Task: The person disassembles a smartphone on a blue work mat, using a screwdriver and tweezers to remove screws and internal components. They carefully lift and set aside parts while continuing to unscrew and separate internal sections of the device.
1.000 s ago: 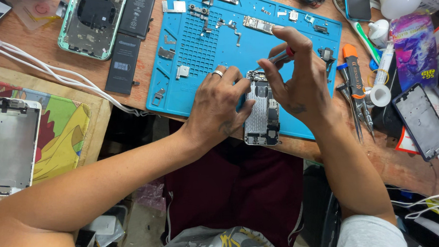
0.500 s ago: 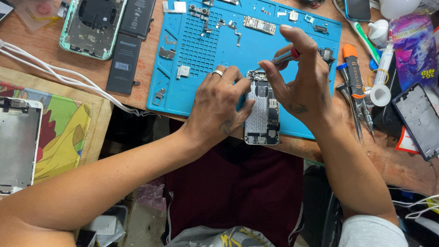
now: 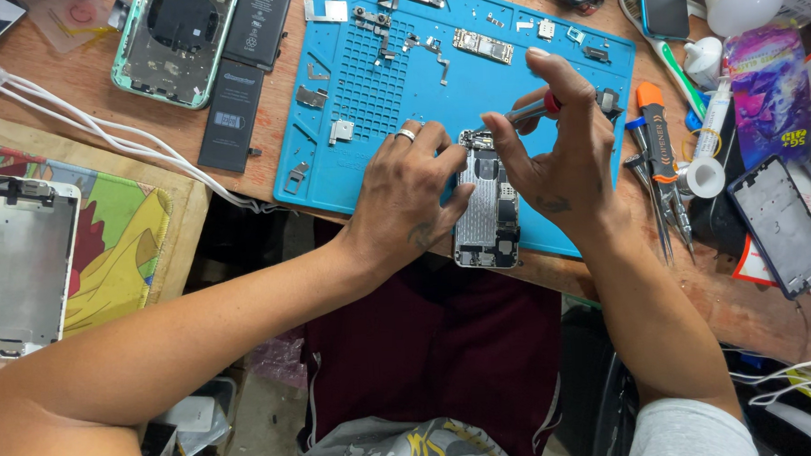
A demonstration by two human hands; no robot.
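An opened phone body [image 3: 487, 217] with bare metal insides lies on the near edge of a blue repair mat [image 3: 363, 84]. My left hand [image 3: 404, 196], a ring on one finger, presses on the phone's left side and steadies it. My right hand [image 3: 557, 157] is shut on a small screwdriver [image 3: 528, 113] with a red collar, its tip pointing down-left at the top of the phone. Small screws, brackets and flex parts lie scattered over the mat.
A green phone housing [image 3: 165, 42] and two black batteries [image 3: 232, 112] lie at the upper left. A white display frame [image 3: 15, 263] rests on a colourful mat on the left. Tweezers and an orange-tipped tool [image 3: 662, 153], tape, a black screen [image 3: 779, 225] and cables crowd the right.
My right hand has shifted the screwdriver slightly at the top of the phone. My left hand has kept its hold on the phone.
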